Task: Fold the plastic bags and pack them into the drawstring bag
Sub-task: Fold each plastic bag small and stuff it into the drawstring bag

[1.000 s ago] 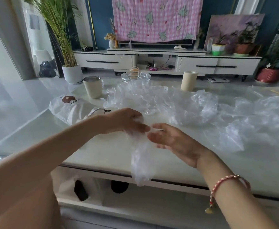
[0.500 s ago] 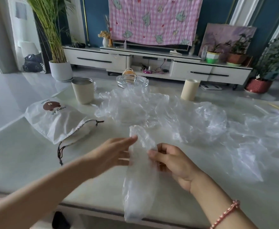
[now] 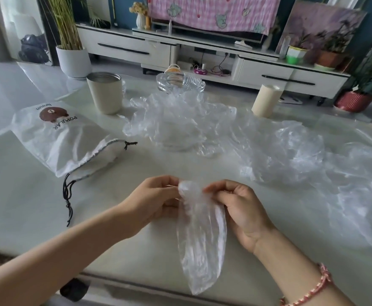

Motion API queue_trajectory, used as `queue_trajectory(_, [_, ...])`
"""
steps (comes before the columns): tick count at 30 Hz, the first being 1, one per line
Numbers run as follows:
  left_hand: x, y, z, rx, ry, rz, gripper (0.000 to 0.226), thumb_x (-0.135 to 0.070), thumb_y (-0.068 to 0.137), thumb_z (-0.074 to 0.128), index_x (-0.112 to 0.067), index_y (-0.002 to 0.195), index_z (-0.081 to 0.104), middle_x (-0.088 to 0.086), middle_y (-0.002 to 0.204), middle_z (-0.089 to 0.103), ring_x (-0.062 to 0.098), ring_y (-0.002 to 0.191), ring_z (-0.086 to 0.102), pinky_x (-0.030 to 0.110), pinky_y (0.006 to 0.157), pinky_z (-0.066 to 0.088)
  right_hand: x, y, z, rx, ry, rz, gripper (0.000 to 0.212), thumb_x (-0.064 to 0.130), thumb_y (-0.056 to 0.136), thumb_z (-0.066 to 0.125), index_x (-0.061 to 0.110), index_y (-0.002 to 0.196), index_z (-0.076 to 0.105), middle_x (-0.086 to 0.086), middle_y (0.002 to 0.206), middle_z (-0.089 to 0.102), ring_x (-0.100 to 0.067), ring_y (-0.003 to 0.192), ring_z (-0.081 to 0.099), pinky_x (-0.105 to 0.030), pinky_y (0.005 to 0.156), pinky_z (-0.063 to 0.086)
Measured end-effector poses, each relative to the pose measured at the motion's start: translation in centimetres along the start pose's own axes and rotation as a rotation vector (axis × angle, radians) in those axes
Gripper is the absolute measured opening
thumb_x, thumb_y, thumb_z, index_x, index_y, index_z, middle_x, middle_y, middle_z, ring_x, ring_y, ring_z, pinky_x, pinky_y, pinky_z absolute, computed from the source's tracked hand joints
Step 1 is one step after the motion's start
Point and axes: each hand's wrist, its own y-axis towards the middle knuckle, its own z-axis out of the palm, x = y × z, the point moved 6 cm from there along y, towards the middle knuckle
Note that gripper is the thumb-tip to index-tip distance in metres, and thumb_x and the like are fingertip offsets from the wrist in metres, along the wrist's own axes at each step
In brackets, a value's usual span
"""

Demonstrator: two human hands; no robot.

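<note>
Desk contents, listed outward from the hands.

1. Left hand (image 3: 156, 202): fingers curled, thumb and fingertips pinching the upper left edge of a clear plastic bag (image 3: 200, 239).
2. Right hand (image 3: 240, 208): fingers curled, pinching the same bag's upper right edge. The two hands sit close together, with only the bunched top of the bag between them. A braided bracelet (image 3: 313, 288) is on the right wrist.
3. Clear plastic bag: gathered into a narrow strip that trails from the hands toward the person. Its lower end reaches past the near edge of the desk (image 3: 26, 206).
4. Drawstring bag (image 3: 63, 138): white with a brown bear print, lying flat on the desk beyond and to the left of the left hand, well apart from it. Its mouth faces the hands, and its dark cord (image 3: 67, 195) trails to just left of the left forearm.
5. Loose plastic bags (image 3: 180, 122): a crumpled clear heap beyond both hands. A further heap (image 3: 291, 155) spreads across the desk to the right of the right hand.
6. Cream cup (image 3: 104, 92): upright, beyond the drawstring bag.
7. Glass dish (image 3: 179, 82): behind the loose bags, straight ahead of the hands.
8. Cream cylinder (image 3: 265, 100): upright, far beyond the right hand.
</note>
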Motion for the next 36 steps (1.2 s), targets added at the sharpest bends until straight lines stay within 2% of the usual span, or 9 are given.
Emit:
queue_trajectory(6, [0.3, -1.0, 1.3, 0.149, -0.247, -0.201, 0.035, -0.035, 0.083, 0.048, -0.008, 0.083, 0.071, 0.009, 0.065, 0.065, 0.018, 0.047, 0.059, 0.023, 0.044, 0.049, 1.7, 0.0, 1.7, 0.031, -0.189, -0.179, 0.059, -0.025, 0.077, 0.039, 0.020, 0.047, 0.064, 0.017, 0.067, 0.065, 0.005, 0.071, 0.059, -0.007, 0.067, 0.043])
queue_trajectory(13, [0.5, -1.0, 0.0, 0.083, -0.043, -0.115, 0.015, -0.007, 0.089, 0.053, -0.004, 0.084, 0.067, 0.006, 0.070, 0.068, 0.014, 0.053, 0.062, 0.020, 0.050, 0.051, 2.7, -0.3, 0.6, -0.005, -0.207, -0.229, 0.040, -0.013, 0.082, 0.050, 0.021, 0.074, 0.068, 0.006, 0.080, 0.066, -0.006, 0.068, 0.055, -0.013, 0.065, 0.044])
queue_trajectory(18, [-0.4, -0.7, -1.3, 0.006, -0.085, -0.025, 0.014, -0.004, 0.090, 0.053, -0.001, 0.083, 0.065, 0.009, 0.068, 0.069, 0.015, 0.054, 0.065, 0.020, 0.050, 0.052, 3.4, -4.0, 1.9, -0.023, -1.162, -0.886, 0.072, -0.006, 0.065, 0.068, 0.016, 0.129, 0.044, -0.005, 0.130, 0.050, -0.015, 0.119, 0.045, -0.020, 0.103, 0.029])
queue_trajectory(20, [-0.3, -0.6, -0.9, 0.026, -0.060, -0.014, 0.014, -0.005, 0.090, 0.053, -0.001, 0.086, 0.065, 0.011, 0.073, 0.068, 0.017, 0.058, 0.065, 0.022, 0.055, 0.054, 2.5, -5.8, 3.8, 0.039, -1.235, -0.990, 0.071, -0.001, 0.066, 0.065, 0.014, 0.131, 0.042, -0.006, 0.133, 0.048, -0.021, 0.122, 0.044, -0.027, 0.104, 0.030])
queue_trajectory(23, [0.4, -0.7, -0.6, 0.018, -0.022, -0.008, 0.013, -0.013, 0.089, 0.058, -0.001, 0.086, 0.063, 0.013, 0.075, 0.061, 0.017, 0.058, 0.058, 0.023, 0.054, 0.049, 2.5, -7.1, 5.9, 0.102, -1.106, -1.074, 0.030, 0.006, 0.075, 0.056, 0.016, 0.103, 0.060, 0.001, 0.103, 0.061, -0.017, 0.099, 0.054, -0.025, 0.088, 0.038])
queue_trajectory(26, [0.2, -1.2, -0.8, -0.034, 0.011, 0.072, 0.039, -0.016, 0.081, 0.069, 0.014, 0.102, 0.056, 0.020, 0.086, 0.057, 0.024, 0.071, 0.054, 0.026, 0.059, 0.043, 2.9, -6.0, 5.5, 0.175, -0.764, -0.797, 0.007, 0.022, 0.079, 0.062, 0.024, 0.084, 0.064, 0.011, 0.083, 0.065, -0.006, 0.081, 0.058, -0.018, 0.078, 0.041])
queue_trajectory(29, [0.0, -1.7, -0.4, -0.049, 0.040, 0.128, 0.046, -0.017, 0.076, 0.072, 0.017, 0.102, 0.055, 0.021, 0.085, 0.057, 0.028, 0.078, 0.052, 0.034, 0.068, 0.039, 1.7, -4.3, 4.5, 0.229, -0.430, -0.373, 0.022, 0.039, 0.079, 0.070, 0.018, 0.081, 0.071, 0.006, 0.080, 0.071, 0.000, 0.077, 0.062, -0.019, 0.073, 0.047])
queue_trajectory(32, [0.5, -1.5, -0.2, -0.096, 0.037, 0.116, 0.034, -0.012, 0.081, 0.068, 0.014, 0.102, 0.058, 0.028, 0.094, 0.062, 0.028, 0.081, 0.055, 0.041, 0.076, 0.041, 0.4, -3.2, 4.0, 0.207, -0.466, -0.219, 0.035, 0.043, 0.078, 0.069, 0.008, 0.081, 0.068, -0.005, 0.068, 0.061, -0.007, 0.068, 0.046, -0.033, 0.065, 0.043])
queue_trajectory(36, [0.8, -1.7, 0.6, 0.013, -0.052, 0.057, 0.064, -0.037, 0.072, 0.065, 0.013, 0.110, 0.053, 0.033, 0.101, 0.058, 0.033, 0.089, 0.055, 0.056, 0.092, 0.042, 0.2, -2.7, 3.3, 0.090, -0.526, -0.159, 0.028, 0.028, 0.084, 0.065, 0.003, 0.071, 0.061, 0.003, 0.061, 0.054, -0.009, 0.063, 0.042, -0.036, 0.061, 0.040])
